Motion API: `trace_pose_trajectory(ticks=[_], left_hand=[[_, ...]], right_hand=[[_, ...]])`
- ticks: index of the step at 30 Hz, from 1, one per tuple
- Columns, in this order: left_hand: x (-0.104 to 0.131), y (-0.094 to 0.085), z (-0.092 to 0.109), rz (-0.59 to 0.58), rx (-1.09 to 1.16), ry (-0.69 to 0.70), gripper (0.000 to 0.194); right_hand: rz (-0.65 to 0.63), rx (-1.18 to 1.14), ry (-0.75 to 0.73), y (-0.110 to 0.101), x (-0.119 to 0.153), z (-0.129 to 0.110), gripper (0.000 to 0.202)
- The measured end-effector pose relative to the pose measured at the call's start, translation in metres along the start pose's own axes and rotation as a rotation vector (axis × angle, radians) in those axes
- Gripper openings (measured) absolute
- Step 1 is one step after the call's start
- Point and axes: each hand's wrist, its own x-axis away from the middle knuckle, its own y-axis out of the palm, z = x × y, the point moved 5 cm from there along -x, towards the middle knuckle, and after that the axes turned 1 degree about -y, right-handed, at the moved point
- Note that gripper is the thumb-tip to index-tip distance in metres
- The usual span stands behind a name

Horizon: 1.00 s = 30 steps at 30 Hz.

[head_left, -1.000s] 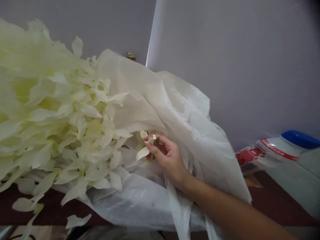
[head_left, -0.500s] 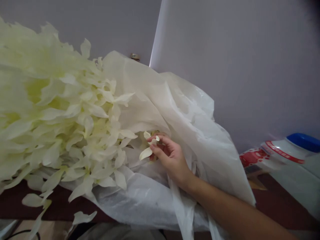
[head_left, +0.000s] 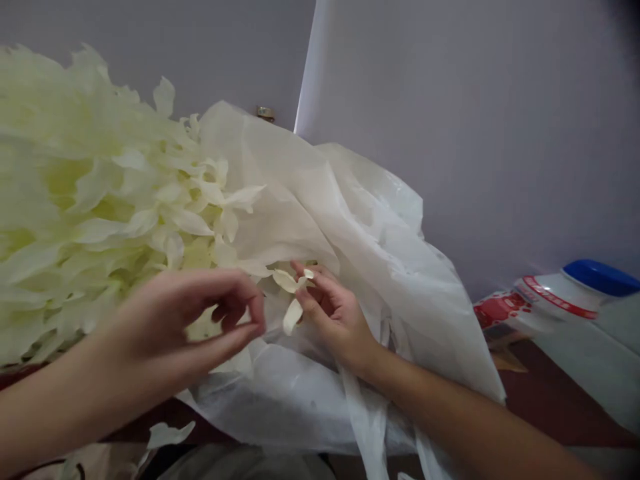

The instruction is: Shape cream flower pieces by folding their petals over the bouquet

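Between the thumb and fingers of my right hand [head_left: 337, 317] is a small cream-white artificial flower [head_left: 293, 313] with slim, pointed petals. My left hand [head_left: 200, 317] is in front of the flower pile, thumb and index fingertips pinched together, a short gap to the left of the held flower. Anything in that pinch is too small to make out. A large heap of pale yellow-white flowers [head_left: 115, 193] fills the left side, partly covered by my left hand. Around and behind my right hand spreads a white plastic bag [head_left: 370, 220], its handles hanging down in front.
A jar with a blue lid [head_left: 600, 277] and red label stands at the right, on a dark red surface [head_left: 545, 393]. One loose petal piece [head_left: 170, 435] lies near the front edge. Grey walls [head_left: 475, 120] meet in a corner behind.
My left hand has come into view from the lower left, reaching towards my right hand with its fingers pinched. The flower in my right hand has turned slightly.
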Motion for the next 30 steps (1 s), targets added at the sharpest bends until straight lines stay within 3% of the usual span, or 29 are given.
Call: trace_pose_trajectory(ticks=[1, 4, 7, 12, 17, 25, 30], left_hand=[[-0.013, 0.007, 0.002, -0.084, -0.036, -0.008, 0.011], [-0.046, 0.017, 0.001, -0.029, -0.066, 0.006, 0.012], [-0.059, 0.031, -0.009, -0.061, -0.036, 0.002, 0.016], [-0.059, 0.039, -0.021, -0.036, 0.250, -0.027, 0.012], [-0.059, 0.044, -0.024, -0.086, 0.455, -0.073, 0.009], [-0.058, 0.045, -0.027, -0.085, 0.442, -0.046, 0.010], [-0.055, 0.044, -0.028, -0.023, 0.335, -0.018, 0.012]], right_hand=[[-0.002, 0.005, -0.007, 0.000, 0.001, 0.000, 0.030], [-0.008, 0.032, -0.040, 0.000, 0.002, 0.000, 0.037], [-0.011, 0.117, -0.119, 0.000, 0.002, -0.004, 0.038], [-0.012, 0.225, -0.186, 0.000, -0.001, -0.012, 0.027], [-0.024, 0.257, -0.216, 0.002, 0.000, -0.019, 0.037], [-0.043, 0.290, -0.252, 0.002, 0.001, -0.023, 0.044], [-0.013, 0.313, -0.286, 0.002, -0.001, -0.023, 0.046]])
